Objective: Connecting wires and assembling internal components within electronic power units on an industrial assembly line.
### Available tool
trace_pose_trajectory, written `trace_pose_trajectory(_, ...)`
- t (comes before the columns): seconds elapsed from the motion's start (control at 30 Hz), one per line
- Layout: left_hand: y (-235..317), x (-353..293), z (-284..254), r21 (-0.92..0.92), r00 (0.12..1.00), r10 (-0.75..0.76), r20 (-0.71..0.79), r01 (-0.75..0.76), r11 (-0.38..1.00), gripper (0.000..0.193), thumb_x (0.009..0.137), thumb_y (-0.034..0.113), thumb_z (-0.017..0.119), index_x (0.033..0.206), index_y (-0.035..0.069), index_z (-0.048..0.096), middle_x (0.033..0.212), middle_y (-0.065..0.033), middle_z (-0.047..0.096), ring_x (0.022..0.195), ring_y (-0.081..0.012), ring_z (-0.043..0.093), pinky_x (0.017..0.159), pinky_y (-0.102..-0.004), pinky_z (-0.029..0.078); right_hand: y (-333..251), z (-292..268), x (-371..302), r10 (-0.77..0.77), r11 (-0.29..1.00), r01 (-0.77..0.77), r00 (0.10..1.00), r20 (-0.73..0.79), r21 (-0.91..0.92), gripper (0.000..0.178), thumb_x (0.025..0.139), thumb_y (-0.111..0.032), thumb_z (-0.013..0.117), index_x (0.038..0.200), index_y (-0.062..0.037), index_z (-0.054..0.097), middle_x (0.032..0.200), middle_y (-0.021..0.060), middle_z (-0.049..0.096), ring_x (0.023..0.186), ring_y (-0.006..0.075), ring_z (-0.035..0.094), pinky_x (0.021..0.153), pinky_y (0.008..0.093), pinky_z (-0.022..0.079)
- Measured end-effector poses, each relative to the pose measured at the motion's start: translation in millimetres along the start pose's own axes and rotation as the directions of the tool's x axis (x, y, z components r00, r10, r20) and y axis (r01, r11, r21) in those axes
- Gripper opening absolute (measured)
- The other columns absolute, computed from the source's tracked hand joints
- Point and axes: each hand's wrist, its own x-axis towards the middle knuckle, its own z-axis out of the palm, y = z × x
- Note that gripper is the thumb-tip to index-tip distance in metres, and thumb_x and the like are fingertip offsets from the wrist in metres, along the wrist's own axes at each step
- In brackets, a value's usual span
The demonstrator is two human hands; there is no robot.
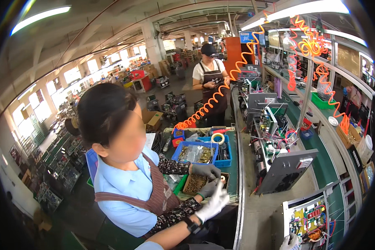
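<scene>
My left hand (pixel 212 204), in a white glove with a dark watch at the wrist, reaches forward with fingers stretched out. Just beyond its fingertips is a small copper-and-white part (pixel 223 179). Next to it are a co-worker's grey-gloved hands (pixel 207 171), over a cardboard box of small brass-coloured parts (pixel 194 183). At the lower right, my white-gloved right hand (pixel 291 242), partly cut off by the frame edge, grips the near edge of an open electronic unit (pixel 286 218). Circuit boards, copper coils and coloured wires show inside that unit.
A blue bin (pixel 180 151) holds metal fittings, with a tape roll (pixel 218 138) beside it. Another unit with a dark grey panel (pixel 288 171) stands on the line. An orange coiled hose (pixel 214 100) hangs across. A second person (pixel 212 79) stands farther back.
</scene>
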Motion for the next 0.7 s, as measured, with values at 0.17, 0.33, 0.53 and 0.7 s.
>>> trace_pose_trajectory(0.17, 75.8, 56.7, -54.9, -0.134, 0.906, 0.197, -0.374, -0.263, 0.955, 0.054, 0.096, 0.019, 0.050, 0.140, 0.001, 0.025, 0.074, -0.0029, 0.057, 0.057, -0.0078, 0.053, 0.050, -0.0188, 0.043, -3.8, -8.3, 4.2, -0.003, 1.000, 0.005, 0.995, 0.104, -0.020, 0.031, 0.084, -0.026, 0.061, 0.104, -0.0037, 0.067, 0.093, 0.0177, 0.064, 0.090, 0.0339, 0.058, 0.081, 0.0412, 0.045)
trace_pose_trajectory(0.33, 54.9, 17.5, -22.1, 0.125, 0.964, -0.037, 0.262, 0.004, 0.992, 0.024, 0.096, 0.023, 0.050, 0.111, 0.005, 0.056, 0.076, 0.0011, 0.060, 0.057, -0.0045, 0.051, 0.044, -0.0191, 0.041, -5.2, -5.9, 10.0, 0.094, 0.995, -0.089, 0.983, 0.158, -0.042, 0.034, 0.086, -0.034, 0.057, 0.105, -0.0065, 0.066, 0.095, 0.0194, 0.064, 0.094, 0.0353, 0.057, 0.084, 0.0433, 0.044)
trace_pose_trajectory(0.53, -66.1, -52.2, 11.7, 0.480, 0.483, -0.532, 0.695, 0.239, 0.844, 0.045, 0.096, 0.035, 0.047, 0.130, 0.006, 0.046, 0.081, 0.0001, 0.054, 0.058, -0.0089, 0.048, 0.051, -0.0230, 0.042, 10.0, 13.3, 6.5, 0.123, 0.988, -0.111, 0.985, 0.118, -0.104, 0.038, 0.085, -0.037, 0.059, 0.107, -0.0070, 0.063, 0.103, 0.0174, 0.061, 0.104, 0.0344, 0.051, 0.090, 0.0448, 0.040)
trace_pose_trajectory(0.7, -114.4, -58.5, -19.7, 0.296, 0.528, -0.646, 0.551, 0.600, 0.743, 0.034, 0.094, 0.030, 0.051, 0.120, 0.007, 0.052, 0.082, 0.0024, 0.051, 0.057, -0.0073, 0.047, 0.048, -0.0213, 0.037, 6.2, 11.5, 9.4, 0.061, 0.996, -0.057, 0.995, 0.073, -0.065, 0.036, 0.084, -0.035, 0.059, 0.103, -0.0049, 0.066, 0.098, 0.0199, 0.063, 0.096, 0.0359, 0.055, 0.087, 0.0444, 0.042)
